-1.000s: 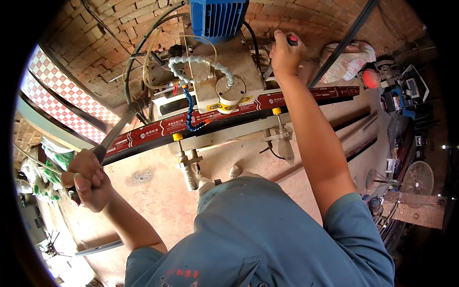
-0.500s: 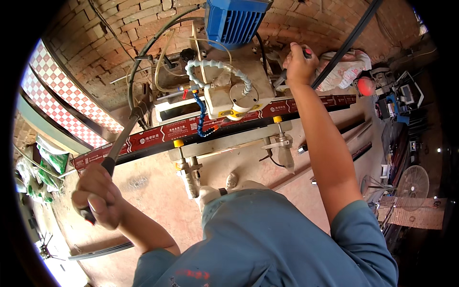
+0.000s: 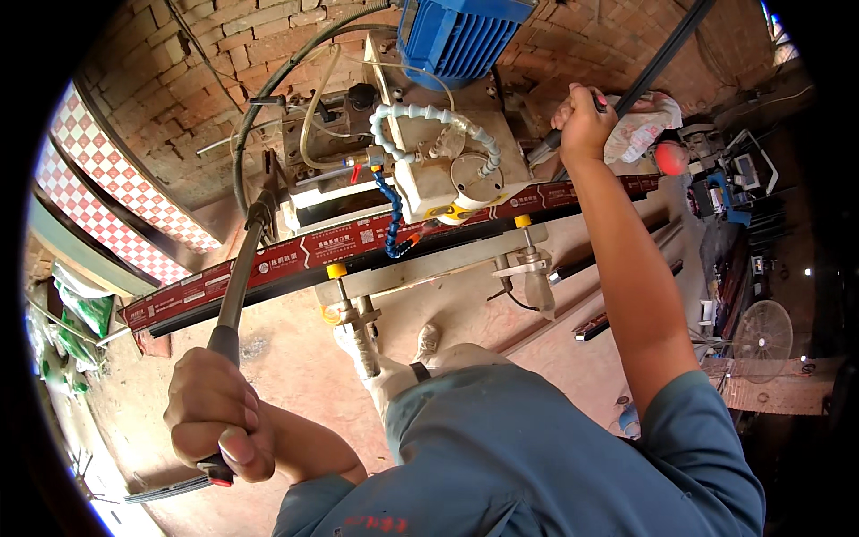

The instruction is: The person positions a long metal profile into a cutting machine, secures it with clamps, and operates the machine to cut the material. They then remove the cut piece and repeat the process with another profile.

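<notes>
My left hand is closed round the black grip of a long metal lever, which slopes up to a pivot on the machine's left side. Farther off, at the right of the machine, my right hand is wrapped round the black grip of a second lever. Between them stands the machine's pale head, topped by a blue motor. Under the head lies a long profile covered in red printed film. Two yellow-tipped clamps press near its close edge. The cutting spot is hidden by the head.
Segmented coolant hoses, blue and pale, curl about the head. A brick wall stands behind. Checkered red-and-white panels lean at left. A dark bar slants at upper right. At far right are a fan and a red ball-shaped object.
My left hand has swung the lever down toward me and a little right. The machine head and motor have shifted slightly right past the clamps, and my right hand has moved right with its lever.
</notes>
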A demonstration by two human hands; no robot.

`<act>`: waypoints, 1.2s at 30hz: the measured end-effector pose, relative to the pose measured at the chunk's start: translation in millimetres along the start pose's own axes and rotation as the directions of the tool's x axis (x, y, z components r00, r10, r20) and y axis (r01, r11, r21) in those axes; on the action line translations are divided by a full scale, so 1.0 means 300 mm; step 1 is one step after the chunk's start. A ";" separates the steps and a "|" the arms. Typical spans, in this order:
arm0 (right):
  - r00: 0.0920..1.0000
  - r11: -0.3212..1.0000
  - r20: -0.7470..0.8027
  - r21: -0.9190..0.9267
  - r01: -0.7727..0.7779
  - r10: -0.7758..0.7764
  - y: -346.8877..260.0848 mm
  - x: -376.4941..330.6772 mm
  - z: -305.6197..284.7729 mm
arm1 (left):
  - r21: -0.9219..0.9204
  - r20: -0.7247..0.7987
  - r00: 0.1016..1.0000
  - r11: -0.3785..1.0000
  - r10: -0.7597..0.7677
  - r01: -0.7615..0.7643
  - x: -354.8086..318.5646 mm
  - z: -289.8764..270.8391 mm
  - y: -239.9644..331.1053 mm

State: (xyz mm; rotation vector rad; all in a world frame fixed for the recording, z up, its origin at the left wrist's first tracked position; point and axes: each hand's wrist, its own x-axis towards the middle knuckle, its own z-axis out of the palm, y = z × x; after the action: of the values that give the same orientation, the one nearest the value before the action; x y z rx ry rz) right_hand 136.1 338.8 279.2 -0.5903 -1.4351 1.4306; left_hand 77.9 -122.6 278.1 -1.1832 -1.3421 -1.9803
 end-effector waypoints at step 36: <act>0.996 1.000 0.085 -0.003 -0.018 0.018 0.017 -0.021 -0.021 | 0.152 0.084 0.991 0.984 -0.106 0.092 -0.154 -0.061 0.062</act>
State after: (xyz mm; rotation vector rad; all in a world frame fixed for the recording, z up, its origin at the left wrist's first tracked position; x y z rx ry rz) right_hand 142.6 337.3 271.4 -0.5506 -1.5014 1.4842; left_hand 108.9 -150.8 245.5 -1.1704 -1.5933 -1.8761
